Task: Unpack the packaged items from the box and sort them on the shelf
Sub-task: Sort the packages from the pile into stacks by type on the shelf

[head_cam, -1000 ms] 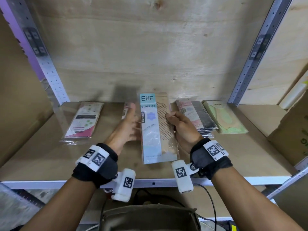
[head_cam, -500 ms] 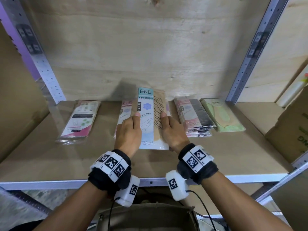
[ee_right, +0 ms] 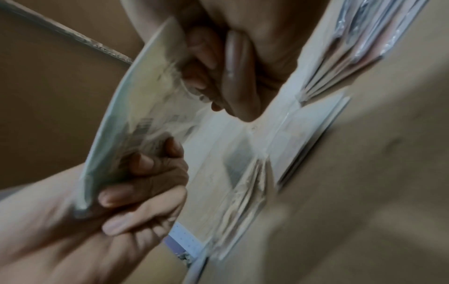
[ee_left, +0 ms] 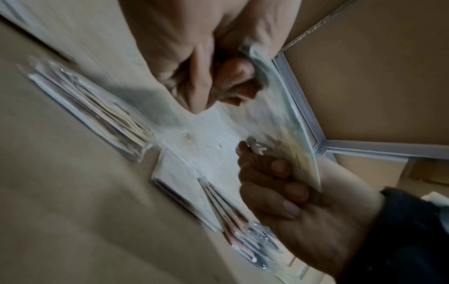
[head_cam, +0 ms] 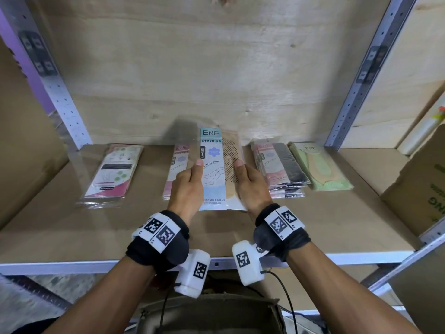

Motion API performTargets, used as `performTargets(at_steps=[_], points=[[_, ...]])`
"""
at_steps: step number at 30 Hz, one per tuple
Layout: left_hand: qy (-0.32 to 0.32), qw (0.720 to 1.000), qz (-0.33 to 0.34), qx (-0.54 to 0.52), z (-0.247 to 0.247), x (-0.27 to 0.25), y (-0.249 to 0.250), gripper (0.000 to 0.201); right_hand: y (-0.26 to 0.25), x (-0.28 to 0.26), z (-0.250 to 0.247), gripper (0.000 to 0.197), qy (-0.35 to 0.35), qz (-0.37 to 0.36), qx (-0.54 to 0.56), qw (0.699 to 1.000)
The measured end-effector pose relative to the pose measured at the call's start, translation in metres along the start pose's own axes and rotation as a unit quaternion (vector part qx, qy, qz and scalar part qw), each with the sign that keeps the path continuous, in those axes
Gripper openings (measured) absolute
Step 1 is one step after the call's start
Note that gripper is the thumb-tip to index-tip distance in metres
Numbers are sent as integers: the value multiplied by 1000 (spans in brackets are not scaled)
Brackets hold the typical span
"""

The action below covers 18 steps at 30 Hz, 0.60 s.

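Observation:
A blue-and-white ENE stocking pack (head_cam: 214, 169) is held between both hands just above the shelf board (head_cam: 72, 225). My left hand (head_cam: 190, 182) grips its left edge, thumb on top and fingers curled underneath. My right hand (head_cam: 248, 184) grips the right edge the same way. The wrist views are blurred; they show the pack (ee_left: 286, 119) (ee_right: 141, 119) bowed and lifted off the board, with curled fingers (ee_right: 136, 182) under it. A pink stocking pack (head_cam: 179, 162) lies on the shelf, partly hidden by my left hand and the held pack.
A pink-and-white pack (head_cam: 113, 174) lies at the shelf's left. To the right lie a stack of pink and black packs (head_cam: 279, 169) and a green pack (head_cam: 317, 167). A cardboard box (head_cam: 419, 189) stands at far right. Metal uprights (head_cam: 354, 92) frame the bay. An open box (head_cam: 207, 314) sits below.
The blue pack has travelled toward the back of the shelf, over the pink pack. My left hand, beside it a second ago, now grips its left edge.

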<state>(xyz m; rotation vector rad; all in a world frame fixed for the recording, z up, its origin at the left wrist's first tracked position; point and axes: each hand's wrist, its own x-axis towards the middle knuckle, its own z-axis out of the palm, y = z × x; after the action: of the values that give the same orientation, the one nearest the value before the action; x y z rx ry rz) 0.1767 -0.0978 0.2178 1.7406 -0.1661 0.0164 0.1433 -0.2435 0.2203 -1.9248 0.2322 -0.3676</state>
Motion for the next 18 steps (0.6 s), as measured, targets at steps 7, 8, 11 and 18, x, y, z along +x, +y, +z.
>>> performTargets(at_steps=[7,8,11,18], points=[[-206,975,-44,66,-29,6,1,25,12,9,-11,52,-21,41,-35,998],[-227,971,-51,55,-32,6,1,22,12,11,-13,50,-25,50,-34,998],[-224,972,-52,46,-31,8,-2,25,11,14,-18,38,-43,82,-29,995],[-78,996,-32,39,-22,28,-5,39,-2,30,-34,40,-133,118,2,984]])
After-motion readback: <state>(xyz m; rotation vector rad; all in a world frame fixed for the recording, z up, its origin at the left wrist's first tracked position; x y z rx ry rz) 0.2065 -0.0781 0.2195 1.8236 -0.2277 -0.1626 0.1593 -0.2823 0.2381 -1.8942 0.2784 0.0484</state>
